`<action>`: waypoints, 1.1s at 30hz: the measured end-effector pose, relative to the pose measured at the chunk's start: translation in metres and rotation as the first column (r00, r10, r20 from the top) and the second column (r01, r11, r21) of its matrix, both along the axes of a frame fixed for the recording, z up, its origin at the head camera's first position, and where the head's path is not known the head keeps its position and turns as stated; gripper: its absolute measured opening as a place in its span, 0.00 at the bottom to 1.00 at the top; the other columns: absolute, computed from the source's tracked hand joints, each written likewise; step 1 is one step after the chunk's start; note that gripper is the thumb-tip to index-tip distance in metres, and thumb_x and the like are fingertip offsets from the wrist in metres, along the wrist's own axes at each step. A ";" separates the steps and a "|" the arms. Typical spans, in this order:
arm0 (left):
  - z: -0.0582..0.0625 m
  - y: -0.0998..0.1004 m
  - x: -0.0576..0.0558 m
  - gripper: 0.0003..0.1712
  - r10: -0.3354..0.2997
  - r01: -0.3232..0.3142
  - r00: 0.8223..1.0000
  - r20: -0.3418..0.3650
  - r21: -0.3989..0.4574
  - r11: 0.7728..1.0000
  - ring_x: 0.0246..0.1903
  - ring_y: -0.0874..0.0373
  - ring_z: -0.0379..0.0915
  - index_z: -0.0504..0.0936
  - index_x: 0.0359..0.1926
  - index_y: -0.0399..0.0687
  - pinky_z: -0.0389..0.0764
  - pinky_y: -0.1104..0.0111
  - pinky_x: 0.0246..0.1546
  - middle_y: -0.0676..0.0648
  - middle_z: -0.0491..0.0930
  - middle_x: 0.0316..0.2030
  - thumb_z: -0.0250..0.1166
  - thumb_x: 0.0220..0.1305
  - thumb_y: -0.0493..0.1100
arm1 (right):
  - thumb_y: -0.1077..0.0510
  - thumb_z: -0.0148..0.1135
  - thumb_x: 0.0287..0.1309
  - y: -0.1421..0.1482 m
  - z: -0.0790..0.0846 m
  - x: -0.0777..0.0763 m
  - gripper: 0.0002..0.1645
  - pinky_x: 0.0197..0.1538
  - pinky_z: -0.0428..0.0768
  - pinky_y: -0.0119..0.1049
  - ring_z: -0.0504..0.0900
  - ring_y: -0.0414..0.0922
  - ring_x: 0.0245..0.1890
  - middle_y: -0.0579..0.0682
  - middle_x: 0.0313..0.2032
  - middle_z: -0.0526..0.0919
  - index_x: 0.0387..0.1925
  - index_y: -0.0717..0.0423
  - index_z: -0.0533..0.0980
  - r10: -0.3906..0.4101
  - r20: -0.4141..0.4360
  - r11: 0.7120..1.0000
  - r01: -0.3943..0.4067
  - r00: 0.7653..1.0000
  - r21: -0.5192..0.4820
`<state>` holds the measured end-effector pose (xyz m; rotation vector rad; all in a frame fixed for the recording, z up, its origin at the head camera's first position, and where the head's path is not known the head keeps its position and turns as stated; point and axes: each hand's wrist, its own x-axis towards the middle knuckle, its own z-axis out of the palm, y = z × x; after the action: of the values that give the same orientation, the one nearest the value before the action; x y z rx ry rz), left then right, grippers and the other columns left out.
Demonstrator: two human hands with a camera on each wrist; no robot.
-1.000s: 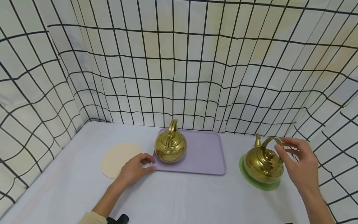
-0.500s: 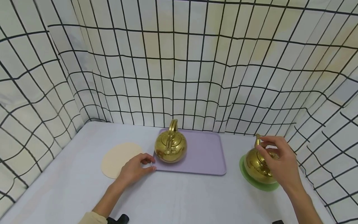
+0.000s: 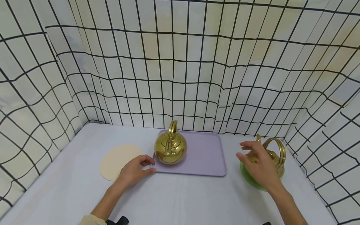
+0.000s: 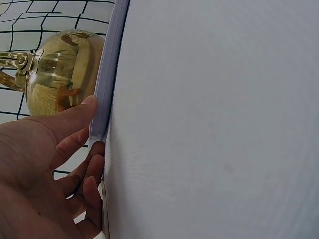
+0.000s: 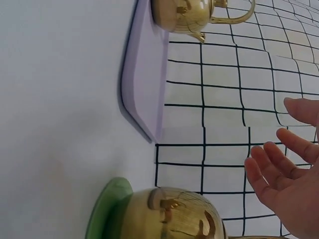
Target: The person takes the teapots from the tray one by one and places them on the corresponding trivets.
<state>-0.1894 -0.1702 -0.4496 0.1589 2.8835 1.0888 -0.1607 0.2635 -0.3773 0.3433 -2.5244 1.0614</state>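
Note:
A brass teapot (image 3: 170, 148) stands on the left part of a lilac tray (image 3: 206, 156). My left hand (image 3: 133, 170) pinches the tray's near left corner; in the left wrist view the thumb (image 4: 82, 112) lies on the rim, with the other fingers curled around the corner. On the right, a second brass teapot (image 3: 279, 170) stands on a round green mat (image 3: 250, 179), its arched handle upright. Over that teapot's left side is my right hand (image 3: 261, 165), fingers extended and holding nothing. It hides part of the pot and mat. The right wrist view shows the fingers apart from both teapots.
A round cream mat (image 3: 119, 161) lies left of the tray, partly behind my left hand. White cloth walls (image 3: 194, 78) with black grid lines enclose the white table (image 3: 180, 200) at the back and sides.
My right hand has moved left, away from the right teapot's handle, and its fingers have spread. The left hand stays at the tray corner. Both teapots stay in place.

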 end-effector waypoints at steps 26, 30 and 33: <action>0.000 -0.001 0.000 0.12 0.009 -0.009 1.000 0.011 -0.004 1.000 0.51 0.56 0.79 0.86 0.44 0.61 0.78 0.52 0.52 0.53 0.85 0.47 0.76 0.61 0.50 | 0.55 0.70 0.67 -0.032 -0.029 -0.018 0.26 0.65 0.78 0.61 0.76 0.59 0.65 0.57 0.61 0.79 0.62 0.58 0.75 0.090 0.145 0.996 -0.093 0.985 0.010; 0.000 -0.001 -0.001 0.11 0.008 -0.008 1.000 0.008 -0.004 1.000 0.51 0.56 0.79 0.86 0.44 0.61 0.78 0.52 0.52 0.53 0.85 0.47 0.76 0.61 0.49 | 0.53 0.70 0.67 -0.033 -0.032 -0.019 0.27 0.66 0.77 0.62 0.76 0.61 0.67 0.58 0.63 0.79 0.63 0.58 0.75 0.094 0.169 0.995 -0.097 0.981 0.011; -0.001 -0.001 -0.001 0.11 0.005 -0.005 1.000 0.007 -0.002 1.000 0.51 0.56 0.79 0.86 0.44 0.61 0.78 0.52 0.53 0.53 0.85 0.47 0.76 0.61 0.49 | 0.52 0.70 0.67 -0.035 -0.035 -0.020 0.29 0.67 0.75 0.63 0.74 0.62 0.69 0.58 0.65 0.78 0.65 0.57 0.74 0.109 0.198 0.994 -0.112 0.974 0.003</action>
<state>-0.1904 -0.1712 -0.4501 0.1472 2.8804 1.0853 -0.1803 0.2289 -0.4120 0.4048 -2.7169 1.1734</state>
